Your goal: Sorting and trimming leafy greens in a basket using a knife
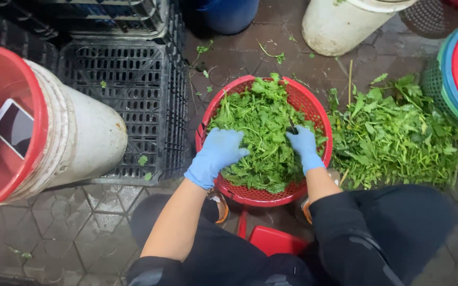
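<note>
Tiled floor (80,222); hands (263,151) half-buried in greens (263,122).

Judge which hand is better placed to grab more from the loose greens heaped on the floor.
Probably the right hand: it rests at the red basket's right side, nearest the loose pile. The left hand lies across the basket.

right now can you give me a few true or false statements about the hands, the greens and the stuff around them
1. Both hands wear blue gloves. True: the left hand and right hand are gloved.
2. The greens under the hands sit in a red basket. True.
3. The right hand rests on the loose pile of greens on the floor. False: it is in the basket; that pile lies to the right.
4. A phone lies in the red basin on the white bucket. True.
5. The black crate is full of greens. False: only a few scraps show on it.
</note>
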